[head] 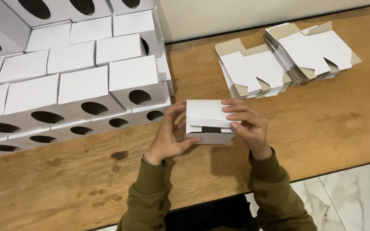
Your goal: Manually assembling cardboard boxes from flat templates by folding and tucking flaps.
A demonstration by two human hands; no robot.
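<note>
Olive sleeves [150, 192], cut off at lower edge. Small white box [206, 122] between both hands, above wooden table [322, 128]; underside hidden. Left hand [168, 137] cupping left side, thumb under. Right hand [247, 124] gripping right side, fingers curled over top flap. Stacked finished boxes [65, 85] left; flat blanks [287, 55] behind.

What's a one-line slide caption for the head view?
Both hands, left hand and right hand, hold a white carton over a wooden table.
</note>
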